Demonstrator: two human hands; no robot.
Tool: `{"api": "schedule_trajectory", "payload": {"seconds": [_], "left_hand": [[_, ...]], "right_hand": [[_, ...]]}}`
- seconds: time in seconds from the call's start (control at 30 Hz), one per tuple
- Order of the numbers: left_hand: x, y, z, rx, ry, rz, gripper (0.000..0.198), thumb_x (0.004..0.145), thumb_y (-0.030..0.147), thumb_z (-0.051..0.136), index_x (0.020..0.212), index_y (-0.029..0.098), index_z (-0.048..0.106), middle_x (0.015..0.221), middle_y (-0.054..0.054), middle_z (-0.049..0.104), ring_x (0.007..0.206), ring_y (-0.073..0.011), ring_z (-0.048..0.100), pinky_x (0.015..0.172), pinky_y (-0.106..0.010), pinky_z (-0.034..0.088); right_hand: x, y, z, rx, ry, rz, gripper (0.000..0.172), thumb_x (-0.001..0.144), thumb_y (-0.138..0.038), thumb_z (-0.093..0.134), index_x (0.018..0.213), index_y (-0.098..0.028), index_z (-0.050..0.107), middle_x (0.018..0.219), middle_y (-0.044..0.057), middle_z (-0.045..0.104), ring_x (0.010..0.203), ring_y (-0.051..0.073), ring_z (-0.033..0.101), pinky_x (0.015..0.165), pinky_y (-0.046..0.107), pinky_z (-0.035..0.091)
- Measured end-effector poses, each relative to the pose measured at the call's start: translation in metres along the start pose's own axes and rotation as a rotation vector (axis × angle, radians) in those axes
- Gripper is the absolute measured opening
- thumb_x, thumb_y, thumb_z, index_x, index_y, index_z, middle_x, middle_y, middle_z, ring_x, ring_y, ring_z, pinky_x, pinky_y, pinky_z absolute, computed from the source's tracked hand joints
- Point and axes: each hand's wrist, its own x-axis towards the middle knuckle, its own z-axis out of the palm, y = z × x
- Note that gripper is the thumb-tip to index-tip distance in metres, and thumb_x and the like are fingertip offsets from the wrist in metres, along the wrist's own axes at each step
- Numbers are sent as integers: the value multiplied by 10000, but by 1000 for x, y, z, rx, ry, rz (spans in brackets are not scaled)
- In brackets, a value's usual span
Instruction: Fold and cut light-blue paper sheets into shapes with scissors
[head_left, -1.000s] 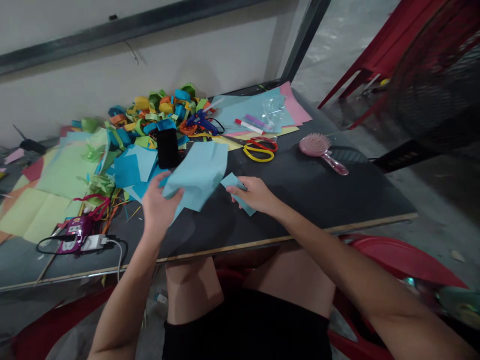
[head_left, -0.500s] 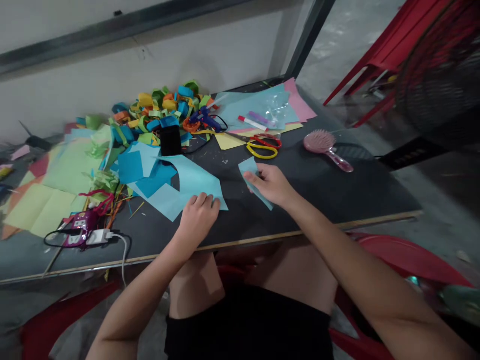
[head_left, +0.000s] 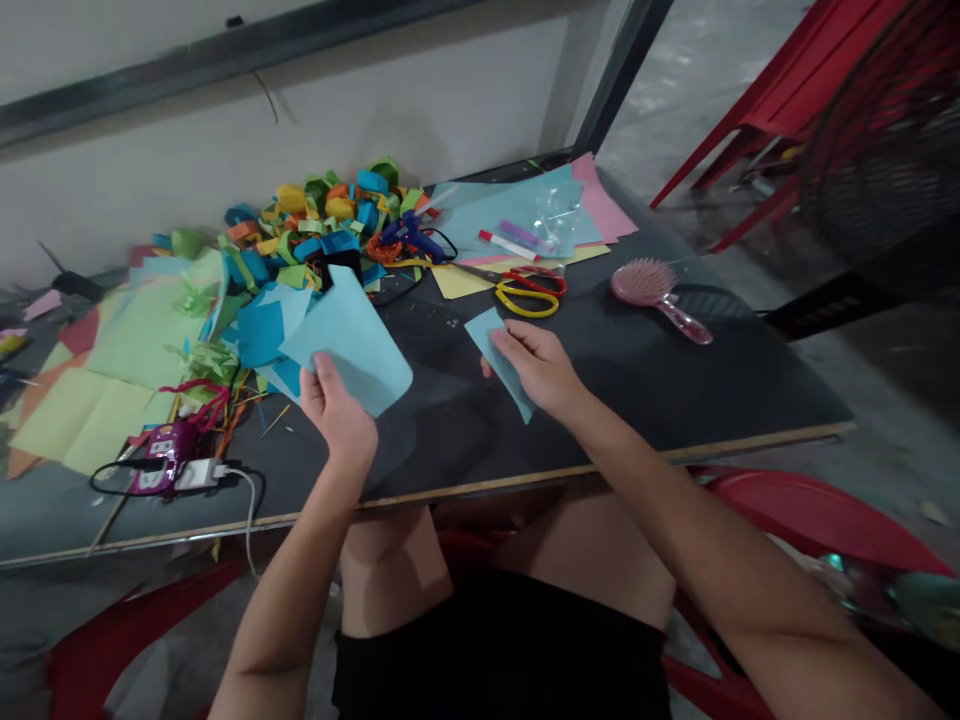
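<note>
My left hand pinches a large light-blue sheet of paper by its lower left side, over the pile of blue paper pieces. A narrower light-blue paper piece is gripped in my right hand, thumb on top and fingers behind it. That piece is held tilted above the dark tabletop. Beyond my right hand lie scissors with red and yellow handles. Both hands are closed on their papers and apart from each other.
Colourful paper chain loops are heaped by the wall, beside a blue glue gun. A pink hairbrush lies right, near a fan. A purple power strip with a white plug sits at the front left.
My left hand has moved left and lifted the large light-blue sheet, turning it. My right hand has shifted slightly left, still holding its paper piece.
</note>
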Motion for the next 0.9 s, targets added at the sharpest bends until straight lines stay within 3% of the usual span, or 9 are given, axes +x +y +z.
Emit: {"api": "schedule_trajectory", "payload": {"seconds": [0.03, 0.13, 0.27, 0.37, 0.47, 0.6, 0.73, 0.8, 0.9], "left_hand": [[0, 4, 6, -194, 63, -157, 298, 994, 406, 393, 1186, 258, 565, 1057, -49, 690, 877, -141, 673, 746, -247, 540], [-10, 13, 19, -558, 26, -465, 416, 987, 415, 426, 1389, 308, 417, 1319, -58, 606, 1120, -156, 631, 876, -271, 549], [-34, 11, 17, -698, -32, -666, 440, 998, 431, 393, 1345, 187, 511, 1271, -112, 636, 1139, -185, 630, 883, -267, 552], [-46, 7, 10, -731, -30, -758, 349, 1009, 371, 401, 1228, 172, 586, 1121, -86, 695, 985, -139, 675, 799, -220, 557], [-48, 7, 4, -775, 24, -694, 217, 1001, 298, 447, 1061, 190, 625, 917, -22, 714, 806, -77, 676, 765, -178, 539], [-39, 5, 0, -812, 53, -608, 189, 981, 289, 491, 850, 194, 588, 675, 32, 649, 672, -58, 651, 779, -189, 533], [-39, -6, -4, -748, -2, -515, 154, 869, 316, 653, 810, 199, 572, 633, 40, 633, 657, -78, 654, 734, -213, 542], [-44, -11, -7, -700, -1, -439, 267, 752, 354, 761, 732, 193, 550, 592, 49, 614, 576, -80, 624, 622, -206, 530], [-51, -16, -13, -612, 6, -346, 416, 593, 394, 845, 589, 179, 489, 495, 67, 547, 444, -72, 541, 487, -205, 487]], "right_hand": [[1, -6, 3, 87, -7, 3, 400, 885, -541, 552, 719, -183, 618, 677, 21, 653, 571, 111, 569, 543, 243, 454], [5, -21, 13, 325, -94, 225, 252, 869, -456, 619, 844, -208, 656, 799, 31, 695, 649, 141, 637, 578, 271, 534], [21, -22, 30, 500, -354, 613, 82, 868, -275, 643, 834, -201, 651, 827, 41, 718, 682, 162, 671, 653, 319, 589], [40, -21, 42, 665, -322, 585, 147, 928, -262, 552, 831, -193, 638, 832, 35, 717, 704, 142, 669, 690, 296, 589], [58, -28, 51, 717, -215, 505, 171, 946, -332, 532, 936, -213, 655, 848, 28, 718, 738, 138, 675, 695, 267, 582], [68, -38, 61, 658, -256, 544, 126, 889, -206, 617, 1004, -198, 669, 783, 9, 699, 639, 102, 632, 600, 208, 555], [69, -40, 68, 587, -271, 625, 136, 882, -163, 615, 996, -186, 685, 694, -12, 655, 558, 79, 576, 544, 193, 519], [66, -43, 66, 563, -256, 564, 112, 884, -190, 612, 966, -190, 689, 707, -6, 656, 605, 97, 597, 583, 218, 529], [56, -57, 55, 495, -207, 301, 83, 867, -267, 648, 897, -196, 680, 759, 1, 658, 754, 133, 633, 677, 250, 536]]}}
